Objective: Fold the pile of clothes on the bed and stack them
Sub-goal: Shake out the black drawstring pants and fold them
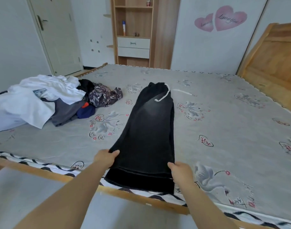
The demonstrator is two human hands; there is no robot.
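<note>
The bed point(215, 129) is a wooden frame carrying a grey mattress printed with swans and red hearts. A pair of black trousers point(148, 134) lies flat along its middle, the hem hanging over the near edge and the waist, with a white drawstring point(166, 95), towards the far edge. A loose pile of clothes point(47, 100) sits near the left edge.

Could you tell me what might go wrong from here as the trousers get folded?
1. The black trousers overhang the bed edge at the hem, where the left hand and right hand grip them; a loose grip could let them slide off.
2. The white drawstring trails sideways and may stick out of the fold.
</note>
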